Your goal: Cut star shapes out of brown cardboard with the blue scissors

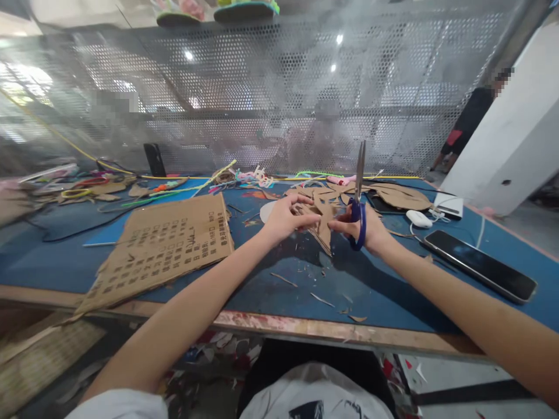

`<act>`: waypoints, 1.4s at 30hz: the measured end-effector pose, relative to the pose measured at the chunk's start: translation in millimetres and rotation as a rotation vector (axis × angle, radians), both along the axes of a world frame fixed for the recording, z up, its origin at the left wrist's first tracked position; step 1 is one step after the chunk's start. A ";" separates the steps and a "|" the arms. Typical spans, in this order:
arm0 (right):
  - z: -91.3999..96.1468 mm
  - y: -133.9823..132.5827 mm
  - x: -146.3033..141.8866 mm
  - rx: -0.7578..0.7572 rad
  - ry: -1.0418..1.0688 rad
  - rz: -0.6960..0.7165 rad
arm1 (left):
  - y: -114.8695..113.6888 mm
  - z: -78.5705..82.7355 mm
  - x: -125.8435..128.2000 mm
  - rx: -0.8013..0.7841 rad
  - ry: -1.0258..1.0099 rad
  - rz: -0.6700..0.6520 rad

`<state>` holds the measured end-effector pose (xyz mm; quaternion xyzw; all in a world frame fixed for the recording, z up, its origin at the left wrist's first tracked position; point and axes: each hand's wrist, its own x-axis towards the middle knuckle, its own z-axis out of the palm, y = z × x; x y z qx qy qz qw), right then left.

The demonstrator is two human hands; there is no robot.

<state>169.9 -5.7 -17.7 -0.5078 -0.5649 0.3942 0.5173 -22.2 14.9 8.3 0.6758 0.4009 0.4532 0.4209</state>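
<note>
My left hand (286, 216) pinches a small cut piece of brown cardboard (322, 224) held above the blue table top (174, 273). My right hand (365, 228) grips blue-handled scissors (358, 201), fingers through the loops, blades together and pointing straight up. The right hand's fingertips also touch the cardboard piece's right edge. Both hands meet over the middle of the table.
A large printed cardboard sheet (163, 247) lies at the left, overhanging the front edge. A black phone (479, 265) lies at the right, a white mouse (419, 219) and cardboard offcuts (399, 196) behind. Scraps litter the front. A perforated metal screen (279, 99) backs the table. A person (469, 119) stands far right.
</note>
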 end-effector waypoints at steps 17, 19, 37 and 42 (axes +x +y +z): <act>22.1 -36.5 33.2 -0.186 -0.256 0.628 | 15.9 35.4 -28.1 0.326 -0.482 0.219; 23.1 -45.1 28.3 -0.172 -0.257 0.684 | 15.0 39.8 -32.6 0.331 -0.460 0.225; 28.4 -64.0 12.8 -0.307 -0.152 0.704 | 9.1 29.7 -19.7 0.421 -0.109 0.140; 29.3 -63.7 9.2 -0.308 -0.181 0.693 | 11.5 25.7 -19.1 0.441 -0.071 0.145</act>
